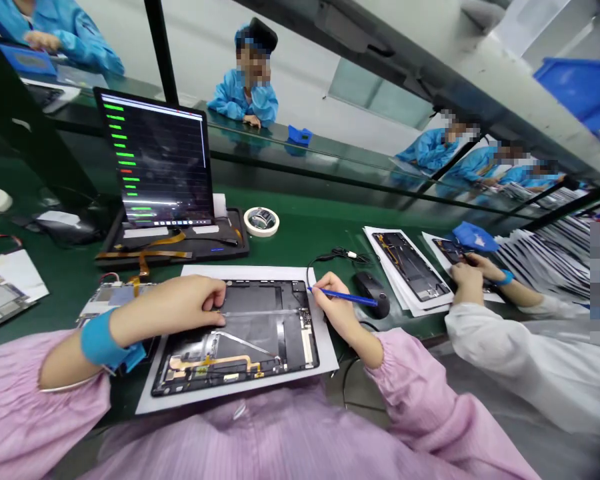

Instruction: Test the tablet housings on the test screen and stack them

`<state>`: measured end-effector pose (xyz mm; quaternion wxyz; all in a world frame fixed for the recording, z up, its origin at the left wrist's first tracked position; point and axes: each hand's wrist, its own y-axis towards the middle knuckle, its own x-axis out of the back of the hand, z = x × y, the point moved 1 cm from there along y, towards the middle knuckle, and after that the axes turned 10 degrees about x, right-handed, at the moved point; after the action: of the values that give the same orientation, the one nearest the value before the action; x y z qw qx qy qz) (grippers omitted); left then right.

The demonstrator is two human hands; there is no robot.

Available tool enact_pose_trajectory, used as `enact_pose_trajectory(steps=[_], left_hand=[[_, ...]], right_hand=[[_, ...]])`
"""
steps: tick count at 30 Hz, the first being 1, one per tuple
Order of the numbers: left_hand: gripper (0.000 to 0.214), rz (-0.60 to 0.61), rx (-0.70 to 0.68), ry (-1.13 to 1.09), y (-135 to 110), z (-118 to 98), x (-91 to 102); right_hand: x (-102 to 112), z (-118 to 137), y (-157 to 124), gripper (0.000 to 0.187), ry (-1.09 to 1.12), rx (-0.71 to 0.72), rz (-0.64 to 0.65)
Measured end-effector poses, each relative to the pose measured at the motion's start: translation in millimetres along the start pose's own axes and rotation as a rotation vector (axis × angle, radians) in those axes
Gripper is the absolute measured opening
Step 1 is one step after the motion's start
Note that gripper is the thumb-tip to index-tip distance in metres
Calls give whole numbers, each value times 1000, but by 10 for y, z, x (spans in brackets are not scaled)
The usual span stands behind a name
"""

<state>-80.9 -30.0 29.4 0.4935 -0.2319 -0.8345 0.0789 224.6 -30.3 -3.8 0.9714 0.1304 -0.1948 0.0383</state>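
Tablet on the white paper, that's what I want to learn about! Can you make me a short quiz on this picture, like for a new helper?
1. Which hand holds the blue pen-like tool?
2. True or false: the left hand is touching the roll of tape.
3. Fill in the gap: the wrist band on the left arm is ___.

Key: 1. The right hand. 2. False, it rests on the dark tablet housing. 3. Blue.

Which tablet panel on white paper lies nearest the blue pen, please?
The panel under the left hand and right hand; the other two lie beyond the computer mouse.
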Motion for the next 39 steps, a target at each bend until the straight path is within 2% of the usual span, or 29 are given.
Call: enact_pose_trajectory(steps=[3, 9, 15, 18, 20, 22, 24, 26, 29, 32, 35, 39], left_hand=[[23, 3, 23, 37, -6, 15, -55], [31, 44, -2, -15, -8, 96, -62], [21, 139, -4, -175, 0, 130, -35], [18, 158, 21, -245, 30, 142, -27], [16, 167, 29, -278, 52, 157, -32], [15, 180, 12, -306, 61, 176, -39], [15, 181, -17, -326, 55, 193, -41], [16, 173, -37, -329, 41, 205, -37], [18, 159, -45, -334, 33, 216, -19], [21, 102, -62, -385, 60, 230, 28], [26, -60, -50, -461, 96, 253, 110], [31, -260, 0, -562, 105, 275, 218]], right_hand=[[-17, 14, -12, 14, -92, 64, 15], [-56, -20, 18, 12, -136, 84, 107], [-36, -29, -17, 12, -198, 168, 91], [27, 63, 34, 14, -212, 198, 84], [52, 181, 181, 11, -345, 234, 95], [21, 297, 421, 3, -656, 244, 174], [-74, 367, 709, 7, -966, 211, 267], [-210, 379, 983, 15, -1123, 179, 316], [-430, 350, 1299, 27, -1149, 202, 355], [-623, 363, 1535, 43, -1138, 325, 378], [-791, 409, 1736, 45, -1111, 456, 401], [-894, 446, 1849, 39, -1109, 487, 416]])
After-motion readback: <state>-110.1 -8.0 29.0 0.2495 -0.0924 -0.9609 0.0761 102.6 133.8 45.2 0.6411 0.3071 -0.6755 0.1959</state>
